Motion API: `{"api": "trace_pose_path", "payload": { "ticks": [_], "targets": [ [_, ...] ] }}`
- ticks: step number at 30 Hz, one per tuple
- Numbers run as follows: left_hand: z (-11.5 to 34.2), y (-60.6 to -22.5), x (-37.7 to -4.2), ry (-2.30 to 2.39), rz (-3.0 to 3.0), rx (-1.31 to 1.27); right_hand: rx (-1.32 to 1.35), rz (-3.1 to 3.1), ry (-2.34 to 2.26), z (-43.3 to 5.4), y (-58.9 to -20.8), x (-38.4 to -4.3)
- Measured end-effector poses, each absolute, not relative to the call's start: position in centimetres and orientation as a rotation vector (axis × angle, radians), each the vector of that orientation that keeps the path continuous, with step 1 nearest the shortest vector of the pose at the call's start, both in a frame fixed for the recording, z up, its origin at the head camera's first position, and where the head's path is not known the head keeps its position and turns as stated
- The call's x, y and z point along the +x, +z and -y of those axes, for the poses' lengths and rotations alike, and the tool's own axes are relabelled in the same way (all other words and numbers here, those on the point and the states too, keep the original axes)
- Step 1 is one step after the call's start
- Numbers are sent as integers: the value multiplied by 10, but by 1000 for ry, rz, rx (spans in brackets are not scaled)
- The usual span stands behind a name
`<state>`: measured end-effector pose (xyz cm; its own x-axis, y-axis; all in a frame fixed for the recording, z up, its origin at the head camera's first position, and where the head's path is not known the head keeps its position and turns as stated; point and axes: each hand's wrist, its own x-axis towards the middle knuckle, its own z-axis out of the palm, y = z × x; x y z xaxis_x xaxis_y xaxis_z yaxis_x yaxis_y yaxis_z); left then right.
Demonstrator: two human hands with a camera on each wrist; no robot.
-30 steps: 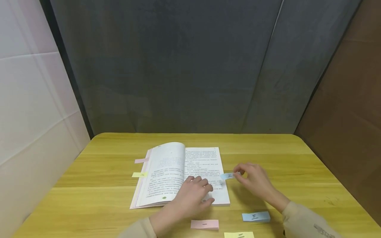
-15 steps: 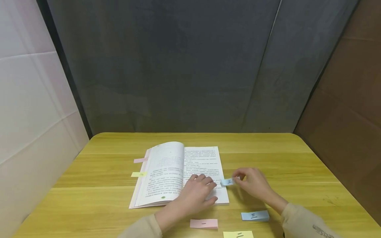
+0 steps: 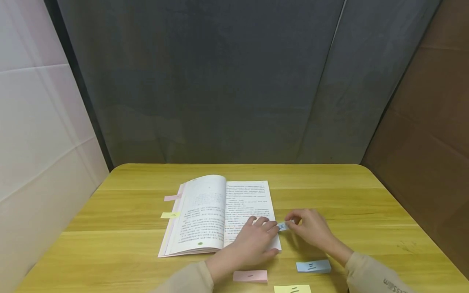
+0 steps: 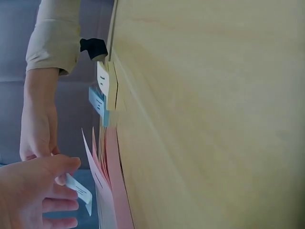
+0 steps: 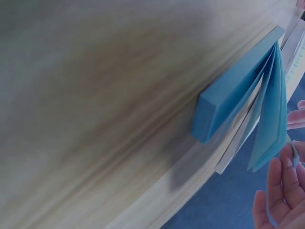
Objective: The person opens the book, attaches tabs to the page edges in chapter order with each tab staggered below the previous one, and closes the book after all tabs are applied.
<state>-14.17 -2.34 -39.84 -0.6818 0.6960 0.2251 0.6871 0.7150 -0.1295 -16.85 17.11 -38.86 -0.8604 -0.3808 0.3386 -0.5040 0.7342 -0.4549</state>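
Note:
An open book (image 3: 205, 203) lies on the table with printed pages facing up. My right hand (image 3: 311, 230) pinches a small blue sticky note (image 3: 281, 226) between thumb and index finger at the right page's outer edge. The note bears dark pen strokes. Over the lower part of that page lies my left hand (image 3: 254, 240), its loosely bent fingers reaching to the inner end of the note. In the left wrist view, the blue sticky note (image 4: 81, 190) shows close by the left hand (image 4: 35, 186). A pink tab (image 3: 172, 197) and a yellow tab (image 3: 170, 215) stick out from the book's left side.
Nearer than the book lie a pink sticky-note pad (image 3: 250, 276), a yellow pad (image 3: 292, 289) and a blue pad (image 3: 313, 266), each with strokes on top. The blue pad (image 5: 238, 86) has lifted leaves in the right wrist view. A grey curtain (image 3: 220, 81) hangs behind the table.
My right hand has lowered the blue sticky note slightly along the page edge. My left hand has slid right across the page until its fingers meet the note.

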Motion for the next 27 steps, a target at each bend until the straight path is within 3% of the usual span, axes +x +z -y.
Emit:
{"api": "trace_pose_path", "payload": {
  "ticks": [27],
  "targets": [
    [29, -405, -147, 102, 2792, -1095, 678, 2827, 696, -180, -399, -180]
  ]
}}
